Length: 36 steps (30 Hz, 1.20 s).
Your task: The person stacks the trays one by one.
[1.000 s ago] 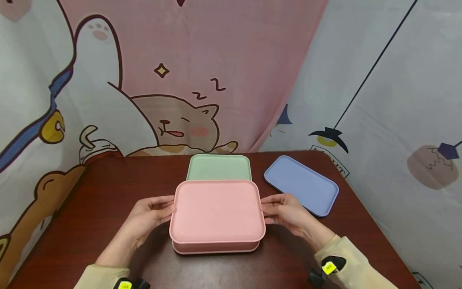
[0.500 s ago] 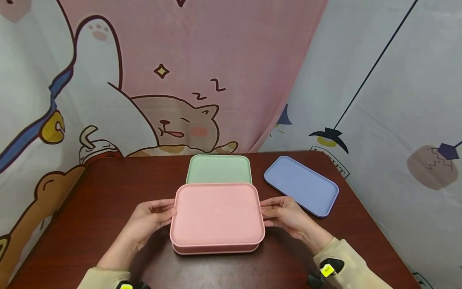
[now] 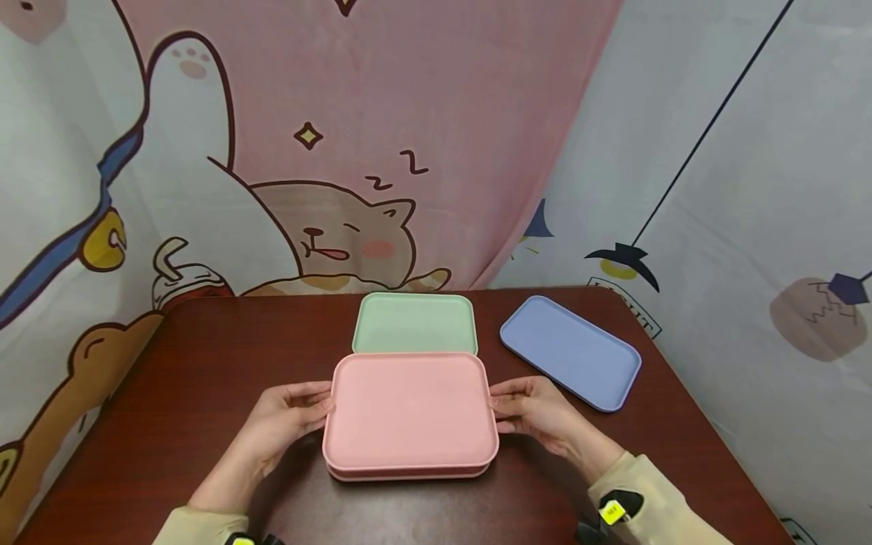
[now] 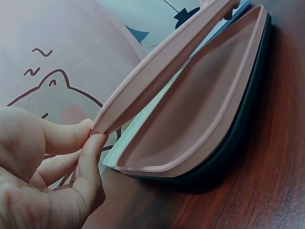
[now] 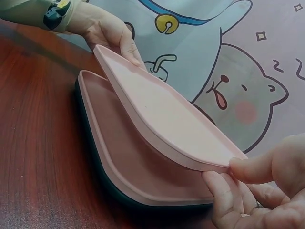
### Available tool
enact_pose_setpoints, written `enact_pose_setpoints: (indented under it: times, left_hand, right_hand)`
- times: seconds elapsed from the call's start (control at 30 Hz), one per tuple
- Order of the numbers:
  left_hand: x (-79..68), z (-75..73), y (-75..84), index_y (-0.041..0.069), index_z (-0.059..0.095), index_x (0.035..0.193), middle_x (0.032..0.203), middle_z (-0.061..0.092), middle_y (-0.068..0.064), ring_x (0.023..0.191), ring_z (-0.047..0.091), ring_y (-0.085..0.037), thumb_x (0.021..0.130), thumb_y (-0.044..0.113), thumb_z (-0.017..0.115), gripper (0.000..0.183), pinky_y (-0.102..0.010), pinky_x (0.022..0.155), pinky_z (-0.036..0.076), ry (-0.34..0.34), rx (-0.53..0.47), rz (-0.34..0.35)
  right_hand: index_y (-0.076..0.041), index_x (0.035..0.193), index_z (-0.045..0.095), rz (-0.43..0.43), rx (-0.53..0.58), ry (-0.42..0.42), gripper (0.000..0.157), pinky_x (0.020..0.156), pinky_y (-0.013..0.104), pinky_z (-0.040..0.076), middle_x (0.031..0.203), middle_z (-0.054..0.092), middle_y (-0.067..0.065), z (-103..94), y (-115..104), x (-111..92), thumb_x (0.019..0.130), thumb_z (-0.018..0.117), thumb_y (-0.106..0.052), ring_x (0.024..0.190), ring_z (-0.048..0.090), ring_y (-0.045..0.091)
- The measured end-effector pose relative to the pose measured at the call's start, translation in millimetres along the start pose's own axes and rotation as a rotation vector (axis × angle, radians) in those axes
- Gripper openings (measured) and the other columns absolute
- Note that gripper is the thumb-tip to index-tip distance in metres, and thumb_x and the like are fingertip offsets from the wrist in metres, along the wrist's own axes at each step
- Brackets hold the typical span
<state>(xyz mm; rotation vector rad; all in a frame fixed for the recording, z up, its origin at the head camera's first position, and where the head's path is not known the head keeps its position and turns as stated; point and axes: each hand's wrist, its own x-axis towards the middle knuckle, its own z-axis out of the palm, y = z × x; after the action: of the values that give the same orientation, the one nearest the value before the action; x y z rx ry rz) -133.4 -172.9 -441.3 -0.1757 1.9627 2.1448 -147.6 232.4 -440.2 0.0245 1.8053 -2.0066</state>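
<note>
The left grip and right grip both pinch, forearms angled inward.

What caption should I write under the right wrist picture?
Left hand and right hand hold the upper pink tray over the lower pink tray.

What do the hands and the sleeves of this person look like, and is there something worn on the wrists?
The left hand and right hand are without gloves. The left sleeve and right sleeve are plain pale beige. A black device with a bright yellow label sits at each cuff; its print is too small to read.
</note>
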Motion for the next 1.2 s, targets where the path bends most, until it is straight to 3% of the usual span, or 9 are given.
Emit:
enact_pose_setpoints:
  times: [0.9,1.2]
  left_hand:
    - [5.4,-3.3,-18.9,-0.024,0.052,0.138,0.108,0.068,-0.017,0.093,0.07,-0.012,0.096,-0.014,0.065,0.044,-0.029,0.082,0.063,-0.004,0.015,-0.013]
    - [8.9,-4.0,-24.6,-0.023,0.055,0.136,0.108,0.069,-0.018,0.093,0.071,-0.015,0.096,-0.015,0.066,0.043,-0.029,0.081,0.063,0.027,0.036,-0.021]
  right_hand:
    - [0.019,0.124,0.061,0.023,-0.029,0.003,0.029,0.077,0.037,0.065,0.099,0.074,0.015,2.0,15,8,0.099,0.067,0.004,0.089,0.074,0.021]
    - [0.02,0.126,0.059,0.024,-0.046,0.002,0.032,0.079,0.04,0.065,0.1,0.073,0.015,4.1,16,8,0.099,0.067,0.004,0.091,0.073,0.022]
